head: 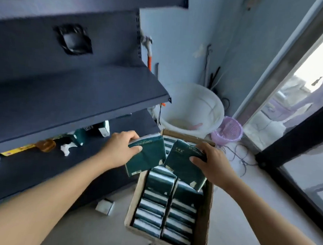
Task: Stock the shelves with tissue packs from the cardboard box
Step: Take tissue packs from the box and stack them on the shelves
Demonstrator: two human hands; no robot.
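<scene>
Above the cardboard box (205, 210), both of my hands are busy. My left hand (120, 148) has its grip closed on a dark green tissue pack (147, 157), fingers over the top edge and thumb pressed on the front face; that pack hangs over the box's left wall, close to the front edge of the lowest shelf (31, 167). My right hand (211, 163) has its grip closed on a second tissue pack (182, 171), tilted, its lower corner pointing down toward the rows beneath. The two held packs sit just beside each other, near touching at their inner corners.

Inside the box, more tissue packs (162, 213) stand on edge in two neat columns, white-striped sides facing up. The box rests on the pale floor (246, 212), pushed against the dark shelving unit on my left.

On the lowest shelf, toward the back, I can see a green carton (79, 136), a white-ended box (104, 129), an amber-coloured piece (46, 144), a yellow strip (16, 150) and a small white object (66, 148); blur keeps me from naming them better. The middle shelf (73, 94) is above it.

Beyond the box stand a white tub (193, 109) and a small lilac basket (229, 130), beside a glass door. A small white item (104, 206) lies on the floor near the box's left side.
</scene>
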